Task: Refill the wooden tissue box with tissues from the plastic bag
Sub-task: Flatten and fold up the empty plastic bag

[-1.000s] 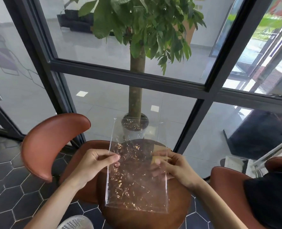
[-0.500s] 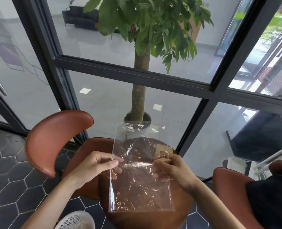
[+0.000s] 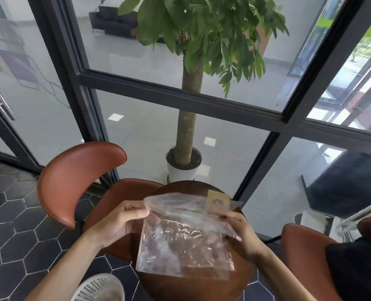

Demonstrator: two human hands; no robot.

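Note:
A clear plastic bag (image 3: 180, 242) hangs over the small round wooden table (image 3: 193, 285), with its top half folded forward and down. My left hand (image 3: 119, 222) pinches the bag's left edge at the fold. My right hand (image 3: 238, 231) grips its right edge. The bag looks flat and see-through; I see no tissues in it. A pale wooden tissue box (image 3: 218, 202) with a round hole in its top stands on the table's far right, just behind the bag and partly hidden by it.
A brown chair (image 3: 76, 181) stands left of the table and another brown chair (image 3: 304, 253) on the right. A white mesh bin (image 3: 100, 288) sits on the tiled floor below. A potted tree (image 3: 184, 164) stands behind the glass wall.
The bag was held up flat and upright; its top half has now folded forward and down between my hands. Both hands kept their hold on its edges.

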